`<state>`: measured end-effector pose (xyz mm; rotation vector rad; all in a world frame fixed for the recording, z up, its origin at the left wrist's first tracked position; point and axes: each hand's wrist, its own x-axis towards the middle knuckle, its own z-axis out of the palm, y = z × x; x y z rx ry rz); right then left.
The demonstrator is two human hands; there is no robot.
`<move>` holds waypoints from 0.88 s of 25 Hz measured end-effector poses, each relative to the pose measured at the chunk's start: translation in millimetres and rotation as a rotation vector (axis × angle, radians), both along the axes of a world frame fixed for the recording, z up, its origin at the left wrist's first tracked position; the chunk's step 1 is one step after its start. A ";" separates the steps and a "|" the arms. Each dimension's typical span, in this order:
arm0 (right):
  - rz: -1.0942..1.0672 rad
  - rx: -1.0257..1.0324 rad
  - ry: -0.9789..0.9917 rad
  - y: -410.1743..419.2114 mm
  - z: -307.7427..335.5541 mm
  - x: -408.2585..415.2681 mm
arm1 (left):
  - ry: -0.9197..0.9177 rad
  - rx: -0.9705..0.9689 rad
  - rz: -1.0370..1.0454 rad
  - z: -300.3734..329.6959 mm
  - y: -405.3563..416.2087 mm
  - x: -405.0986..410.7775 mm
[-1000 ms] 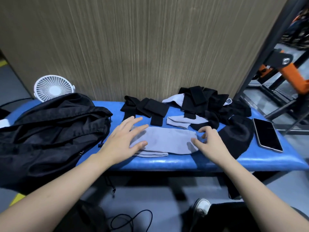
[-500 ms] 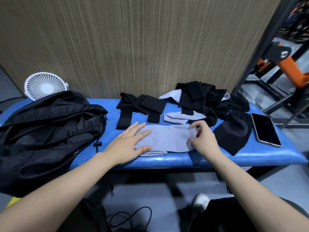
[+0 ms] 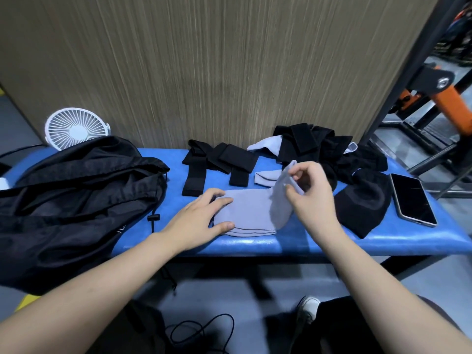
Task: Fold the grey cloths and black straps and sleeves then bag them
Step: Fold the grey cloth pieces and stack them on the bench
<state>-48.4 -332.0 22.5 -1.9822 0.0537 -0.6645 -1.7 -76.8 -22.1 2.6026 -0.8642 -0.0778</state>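
folding is under way on the grey cloth [image 3: 251, 213]: the left hand [image 3: 198, 221] lies flat with straight fingers, pressing its near end to the blue counter [image 3: 255, 245], while the right hand [image 3: 310, 195] pinches the far end and lifts it upright. next, i judge, that raised flap goes over toward the left hand, edges matched. black straps [image 3: 217, 167] lie beyond the left hand; the black bag [image 3: 76, 200] sits outside it.
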 end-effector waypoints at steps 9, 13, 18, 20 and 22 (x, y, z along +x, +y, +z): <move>0.251 -0.150 0.114 95.7 -29.4 27.3 | 0.114 -0.134 0.072 0.8 1.3 2.9; 0.342 -0.182 0.274 100.9 -36.7 30.8 | 0.119 -0.153 0.038 -3.7 12.0 9.7; 0.205 -0.135 0.156 65.4 -19.6 29.8 | 0.127 -0.155 0.049 -3.2 15.4 14.2; 0.150 -0.275 0.182 44.3 -24.1 27.6 | 0.104 -0.213 0.033 -1.1 12.5 14.9; 0.174 -0.355 0.289 29.7 -33.8 22.6 | 0.082 -0.231 0.014 0.5 5.4 14.8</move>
